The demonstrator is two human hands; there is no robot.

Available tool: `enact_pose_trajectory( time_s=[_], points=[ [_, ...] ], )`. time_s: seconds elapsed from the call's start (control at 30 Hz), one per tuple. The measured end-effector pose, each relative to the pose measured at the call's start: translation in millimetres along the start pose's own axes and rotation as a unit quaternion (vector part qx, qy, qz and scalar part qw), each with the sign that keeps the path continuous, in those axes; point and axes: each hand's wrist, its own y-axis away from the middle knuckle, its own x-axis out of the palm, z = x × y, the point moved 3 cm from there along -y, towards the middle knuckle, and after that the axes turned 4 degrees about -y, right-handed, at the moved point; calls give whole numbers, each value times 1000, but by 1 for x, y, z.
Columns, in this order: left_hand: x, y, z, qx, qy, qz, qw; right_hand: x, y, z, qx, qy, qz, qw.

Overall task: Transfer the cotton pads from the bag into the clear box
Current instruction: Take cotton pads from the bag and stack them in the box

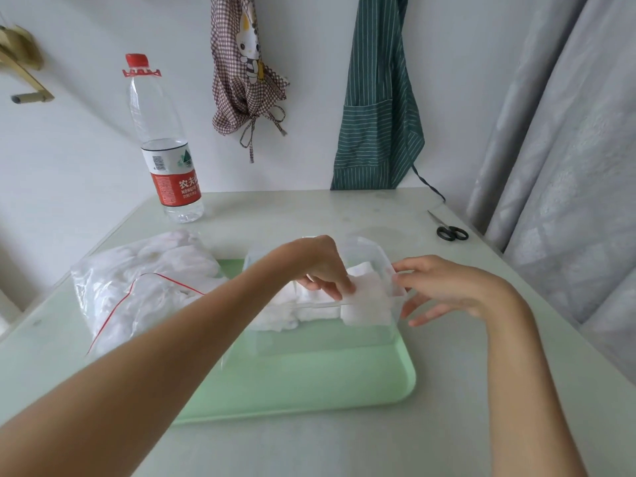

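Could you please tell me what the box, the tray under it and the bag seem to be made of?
The box looks like clear rigid plastic: the white pads show through its walls. The tray seems to be smooth, matte, pale green plastic, with rounded moulded corners. The bag appears to be thin, glossy plastic film, crinkled, with a red strip along its opening.

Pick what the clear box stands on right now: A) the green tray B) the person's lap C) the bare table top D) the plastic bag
A: the clear box sits on the green tray, with the bag lying beside it to the left, while the left hand reaches into the box.
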Motion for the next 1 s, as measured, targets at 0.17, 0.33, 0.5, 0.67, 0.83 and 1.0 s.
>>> enact_pose_trajectory(
  time_s=[0.17,0.33,0.5,0.67,0.83,1.0],
  points=[
    [15,-10,-11,4,-159,26,987,0,-1,-2,-7,-7,-1,1000],
    [18,-4,-21,97,-366,-142,915,-2,-3,-6,-8,-18,0,1000],
    [7,2,-24,233,-377,-92,892,-4,-4,-8,-8,-25,4,1000],
    [14,-2,-17,248,-370,-21,895,-4,-5,-7,-10,-18,5,1000],
    [27,-10,-17,247,-390,-1,887,-3,-4,-7,-3,-8,16,1000],
    [24,-11,-17,262,-362,-23,894,-3,-1,-8,-1,-5,25,1000]
  ],
)
